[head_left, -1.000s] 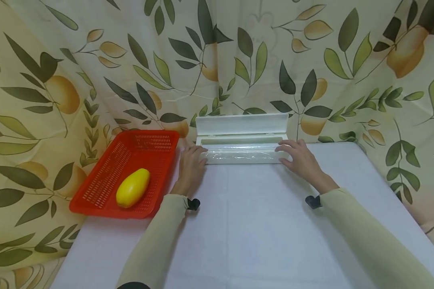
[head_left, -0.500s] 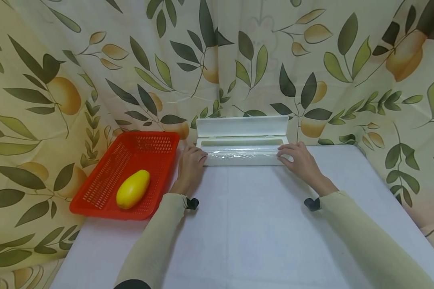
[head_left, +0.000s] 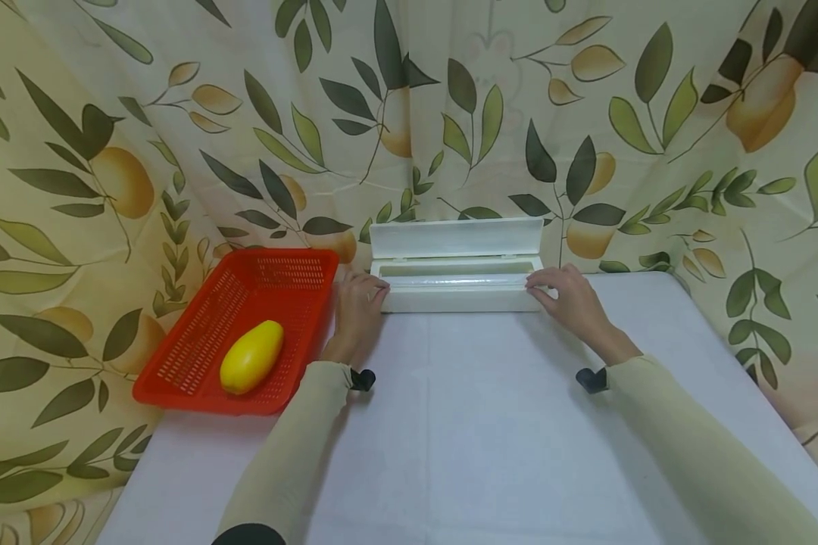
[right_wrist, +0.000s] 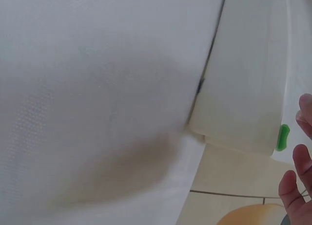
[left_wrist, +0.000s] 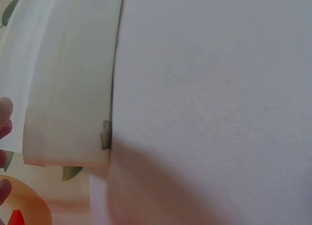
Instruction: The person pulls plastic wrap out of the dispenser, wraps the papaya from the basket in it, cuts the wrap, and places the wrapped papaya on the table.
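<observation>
Left hand (head_left: 357,312) grip curled at left end of white dispenser box (head_left: 458,297); right hand (head_left: 567,301) grip curled at right end. Fingertips pinch near film edge (head_left: 457,281), though actual hold on film too small to confirm. Box between grips, braced both ends, lid upright behind. Forearms stretched forward over desk (head_left: 463,424), wrists low. Red basket (head_left: 245,325) with yellow fruit (head_left: 251,356) beside left grip.
</observation>
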Motion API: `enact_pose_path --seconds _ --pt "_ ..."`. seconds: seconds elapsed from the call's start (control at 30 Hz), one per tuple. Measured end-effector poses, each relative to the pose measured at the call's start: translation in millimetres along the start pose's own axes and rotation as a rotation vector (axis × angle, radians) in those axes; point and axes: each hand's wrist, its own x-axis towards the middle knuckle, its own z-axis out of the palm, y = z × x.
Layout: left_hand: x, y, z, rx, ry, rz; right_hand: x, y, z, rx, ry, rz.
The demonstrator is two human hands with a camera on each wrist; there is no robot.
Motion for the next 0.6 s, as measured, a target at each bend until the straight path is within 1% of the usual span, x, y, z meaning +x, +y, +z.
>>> enact_pose_path --seconds 0.13,0.23,0.33,0.43,0.5,0.6 --pt "4.4 1.6 -1.7 -0.029 0.032 0.012 4 -1 -3 0.008 0.007 0.012" --pt "8.6 3.1 -3.4 -0.022 0.045 0.012 8 -1 -5 0.014 0.001 0.037" --pt "13.7 4.2 -4.3 -0.037 0.042 -0.002 12 -2 -7 0.027 -0.003 0.058" --pt "18.3 5.2 -5.0 -0.080 0.038 -0.020 17 -3 -9 0.043 0.002 0.057" --pt "21.2 5.3 -5.2 -0.101 0.046 -0.020 21 -2 -11 0.044 -0.002 0.060" --pt "24.4 7.1 -7.5 -0.103 0.042 -0.045 26 -1 -13 0.043 -0.004 0.068"
